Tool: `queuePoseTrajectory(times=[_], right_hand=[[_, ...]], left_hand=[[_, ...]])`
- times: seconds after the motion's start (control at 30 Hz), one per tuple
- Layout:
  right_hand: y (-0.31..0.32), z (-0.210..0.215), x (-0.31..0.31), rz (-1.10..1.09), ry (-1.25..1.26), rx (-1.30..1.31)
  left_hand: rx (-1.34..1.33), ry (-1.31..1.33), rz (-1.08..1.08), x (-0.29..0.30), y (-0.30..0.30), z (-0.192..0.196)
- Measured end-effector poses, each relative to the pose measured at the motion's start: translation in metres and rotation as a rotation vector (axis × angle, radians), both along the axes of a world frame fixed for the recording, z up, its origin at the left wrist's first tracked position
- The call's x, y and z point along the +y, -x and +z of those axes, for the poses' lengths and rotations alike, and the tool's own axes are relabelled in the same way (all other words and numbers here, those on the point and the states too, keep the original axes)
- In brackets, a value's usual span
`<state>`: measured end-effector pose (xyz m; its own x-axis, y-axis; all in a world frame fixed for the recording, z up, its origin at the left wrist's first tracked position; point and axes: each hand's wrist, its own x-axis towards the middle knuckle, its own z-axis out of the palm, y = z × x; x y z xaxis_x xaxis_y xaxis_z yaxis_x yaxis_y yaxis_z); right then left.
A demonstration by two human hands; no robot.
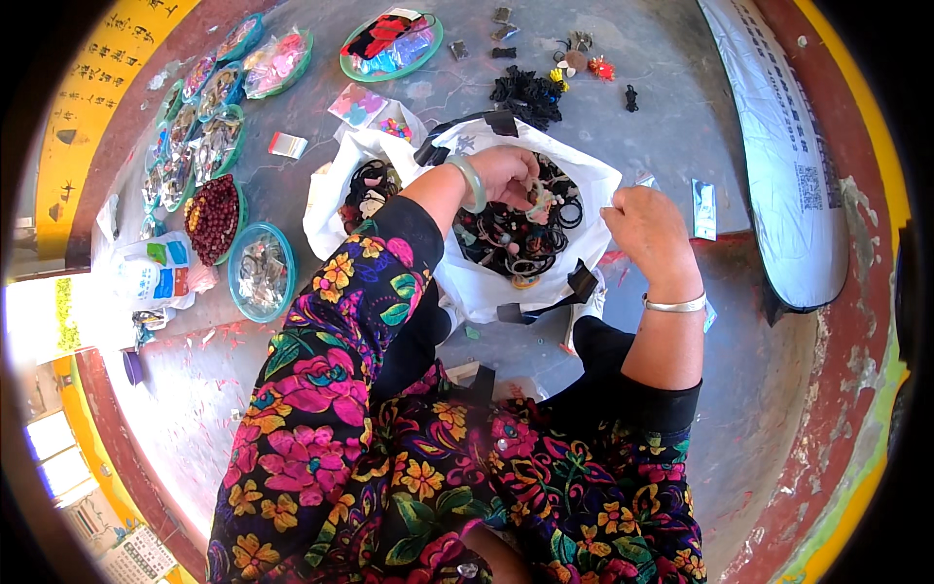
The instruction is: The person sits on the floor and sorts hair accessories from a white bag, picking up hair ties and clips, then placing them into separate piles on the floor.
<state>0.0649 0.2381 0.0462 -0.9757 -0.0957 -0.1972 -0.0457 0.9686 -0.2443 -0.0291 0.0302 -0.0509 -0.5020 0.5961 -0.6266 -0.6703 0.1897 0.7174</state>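
A white bag [465, 290] with black handles stands between my feet, its mouth wide and full of dark hair ties [506, 248], some with beads or small ornaments. My left hand [501, 177], a pale bangle at its wrist, reaches over the bag's mouth from the left. Its fingers are closed on a hair tie with a pale ornament [541, 202]. My right hand [647, 224], with a silver bangle, is curled in a grip on the bag's right rim. A second white bag [323, 200], also holding dark hair ties, sits against the left side, partly covered by my left arm.
Several baskets of packaged trinkets, one a round blue basket [291, 274], lie to the left beside dark red beads [212, 219]. A green basket [435, 68] and a heap of black hair ties [526, 97] lie farther off. A long silvery sheet [778, 146] lies at right.
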Motion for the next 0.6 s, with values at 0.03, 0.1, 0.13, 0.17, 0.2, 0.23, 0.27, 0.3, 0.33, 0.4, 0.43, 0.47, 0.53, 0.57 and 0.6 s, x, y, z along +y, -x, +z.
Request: queuePoseTrajectory(times=[0.03, 0.1, 0.13, 0.17, 0.2, 0.23, 0.27, 0.3, 0.33, 0.4, 0.43, 0.47, 0.53, 0.57, 0.6], right_hand=[[0.000, 0.000, 0.000, 0.007, -0.006, 0.000], [0.001, 0.000, -0.001, 0.014, -0.011, 0.000], [0.001, 0.000, -0.001, 0.015, -0.011, 0.000], [0.001, 0.000, -0.001, 0.016, -0.010, 0.000], [0.001, 0.001, -0.001, 0.013, -0.011, -0.001], [0.001, 0.001, -0.002, 0.011, -0.010, 0.000], [0.000, 0.002, -0.002, 0.010, -0.009, 0.000], [0.001, 0.001, -0.002, 0.015, -0.010, 0.005], [0.001, 0.000, -0.002, 0.020, -0.012, 0.010], [0.001, -0.001, -0.001, 0.033, -0.015, 0.024], [0.001, -0.002, -0.001, 0.040, -0.018, 0.032], [0.000, -0.003, -0.001, 0.046, -0.021, 0.040], [0.000, -0.001, -0.002, 0.044, -0.006, 0.036], [0.000, 0.000, -0.002, 0.043, 0.003, 0.034], [0.000, -0.001, -0.002, 0.033, 0.022, 0.059]], left_hand=[[-0.013, -0.042, 0.022, -0.001, 0.000, -0.001], [-0.010, -0.091, 0.034, -0.002, 0.002, -0.002], [0.006, -0.099, 0.023, -0.003, 0.003, 0.001], [0.021, -0.107, 0.012, -0.004, 0.004, 0.003], [0.003, -0.123, 0.017, -0.005, 0.005, 0.002], [-0.015, -0.137, 0.024, -0.006, 0.006, 0.001], [-0.032, -0.152, 0.030, -0.007, 0.007, 0.000], [-0.031, -0.147, 0.031, -0.008, 0.008, -0.002], [-0.029, -0.142, 0.033, -0.008, 0.008, -0.003], [-0.026, -0.156, 0.060, -0.009, 0.010, -0.008], [-0.027, -0.176, 0.085, -0.008, 0.010, -0.009], [-0.028, -0.195, 0.109, -0.006, 0.010, -0.010], [0.217, 0.000, 0.114, -0.001, 0.004, -0.003], [0.339, 0.099, 0.117, 0.002, 0.001, 0.002], [0.423, 0.284, 0.090, 0.002, 0.004, -0.013]])
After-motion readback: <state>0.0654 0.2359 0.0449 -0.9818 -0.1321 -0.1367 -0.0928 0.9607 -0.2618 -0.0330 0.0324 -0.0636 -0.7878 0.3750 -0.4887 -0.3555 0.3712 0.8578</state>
